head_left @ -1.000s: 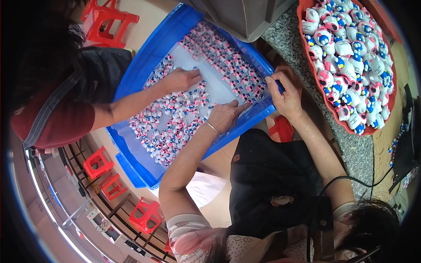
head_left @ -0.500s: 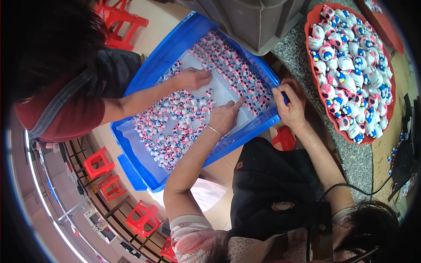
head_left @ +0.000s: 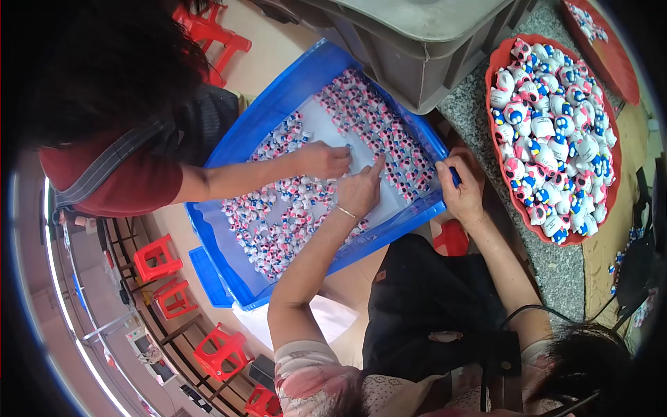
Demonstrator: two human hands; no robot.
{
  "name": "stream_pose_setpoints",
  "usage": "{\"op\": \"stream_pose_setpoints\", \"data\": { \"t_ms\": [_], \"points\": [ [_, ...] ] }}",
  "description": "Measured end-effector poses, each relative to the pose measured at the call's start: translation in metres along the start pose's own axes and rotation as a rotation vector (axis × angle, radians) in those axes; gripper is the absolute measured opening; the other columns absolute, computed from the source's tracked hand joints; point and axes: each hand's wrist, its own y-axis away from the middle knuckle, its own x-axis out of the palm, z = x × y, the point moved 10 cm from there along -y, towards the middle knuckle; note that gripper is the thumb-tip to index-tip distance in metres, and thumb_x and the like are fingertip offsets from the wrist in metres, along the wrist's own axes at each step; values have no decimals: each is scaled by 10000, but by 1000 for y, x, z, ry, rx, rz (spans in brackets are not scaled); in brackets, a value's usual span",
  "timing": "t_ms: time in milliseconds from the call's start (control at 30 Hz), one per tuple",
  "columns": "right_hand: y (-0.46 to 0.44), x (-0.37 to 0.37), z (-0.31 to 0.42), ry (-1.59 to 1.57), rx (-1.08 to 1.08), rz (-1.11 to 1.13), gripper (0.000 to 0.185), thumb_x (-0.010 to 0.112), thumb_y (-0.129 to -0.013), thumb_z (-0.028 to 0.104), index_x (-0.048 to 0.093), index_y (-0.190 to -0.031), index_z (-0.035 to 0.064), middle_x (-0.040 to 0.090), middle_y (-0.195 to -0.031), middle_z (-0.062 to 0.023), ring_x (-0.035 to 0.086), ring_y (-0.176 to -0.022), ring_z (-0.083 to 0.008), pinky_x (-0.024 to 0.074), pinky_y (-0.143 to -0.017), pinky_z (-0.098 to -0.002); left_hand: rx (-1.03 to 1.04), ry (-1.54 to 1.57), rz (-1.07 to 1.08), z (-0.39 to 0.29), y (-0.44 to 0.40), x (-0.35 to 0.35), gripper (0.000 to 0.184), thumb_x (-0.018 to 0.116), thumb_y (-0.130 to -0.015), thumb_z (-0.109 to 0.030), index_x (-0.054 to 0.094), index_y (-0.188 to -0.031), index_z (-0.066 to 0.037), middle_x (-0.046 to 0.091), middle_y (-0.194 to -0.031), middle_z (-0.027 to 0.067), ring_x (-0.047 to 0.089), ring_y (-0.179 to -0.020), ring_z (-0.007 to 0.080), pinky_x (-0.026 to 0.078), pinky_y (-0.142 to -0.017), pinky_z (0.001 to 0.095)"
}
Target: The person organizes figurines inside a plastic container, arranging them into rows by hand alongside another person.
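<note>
A blue plastic tray point(head_left: 278, 87) is tilted in front of me, with many tiny pink, white and blue cat-like figurines point(head_left: 278, 229) inside. On its right side they stand in close rows point(head_left: 379, 118) on a pale sheet point(head_left: 321, 125); on the left they lie loose. My left hand point(head_left: 360, 191) is over the sheet, index finger stretched out at the edge of the rows, with nothing visible in it. The finger's tip appears to touch a figurine. My right hand point(head_left: 462, 187) is closed around the tray's blue edge at the right corner.
A co-worker's hand point(head_left: 325, 160) reaches in from the left, close to my left hand. Right of the tray, a red scalloped basin point(head_left: 493, 139) full of larger figurines stands on a granite top point(head_left: 563, 274). A grey bin point(head_left: 410, 62) stands behind; red stools point(head_left: 222, 351) line the left.
The co-worker's hand has moved right and down, nearer my left hand. My left fingertip stays by the rows and my right hand keeps its grip. The whole view has shifted slightly.
</note>
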Motion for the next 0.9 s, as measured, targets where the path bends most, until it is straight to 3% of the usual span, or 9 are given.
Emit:
{"op": "stream_pose_setpoints", "data": {
  "t_ms": [100, 467, 600, 733, 833, 900],
  "points": [
    [0, 0, -2, -21, 31, 5, 124, 644, -838, 57, 549, -769, 16, 529, -805, -115, 527, -734, -261, 436, -674, -342, -36, -17, 78, 10, -6, 11, 619, 612, -822, -163, 400, -1403, -158, 660, -864, 123, 646, -630, 323, 521, -528, 435],
    [0, -1, 2, 6, -27, -2, 114, 637, -867, 79, 554, -815, 22, 536, -796, -123, 548, -741, -285, 452, -700, -353, -150, -13, 78, 22, -27, 8, 652, 563, -784, -84, 387, -1411, -110, 681, -864, 157, 674, -688, 349, 537, -583, 458],
    [2, 1, -5, -25, 18, -7, 136, 645, -842, 60, 541, -763, 23, 522, -788, -108, 520, -726, -260, 429, -669, -348, -227, -22, 64, 32, -37, -1, 677, 564, -753, -71, 387, -1406, -84, 681, -848, 173, 675, -697, 357, 539, -604, 459],
    [4, 4, -10, -62, 77, 34, 123, 640, -845, 56, 546, -774, 24, 520, -795, -110, 519, -717, -254, 428, -667, -336, -193, -46, 102, 36, -44, 4, 671, 568, -747, -79, 398, -1396, -82, 679, -838, 182, 674, -689, 358, 539, -612, 463],
    [3, 2, -7, -64, 50, -8, 121, 636, -849, 55, 548, -772, 25, 513, -779, -107, 510, -705, -248, 422, -659, -328, -283, -25, 56, 45, -52, -11, 676, 569, -741, -79, 403, -1396, -92, 680, -832, 191, 676, -700, 360, 537, -612, 467],
    [3, 2, -7, -66, 51, 1, 122, 635, -851, 57, 548, -772, 25, 513, -776, -106, 509, -707, -246, 421, -661, -325, -324, -36, 91, 58, -59, -7, 599, 564, -793, -125, 423, -1375, -112, 673, -771, 205, 666, -703, 379, 525, -623, 496]
  ]
}}
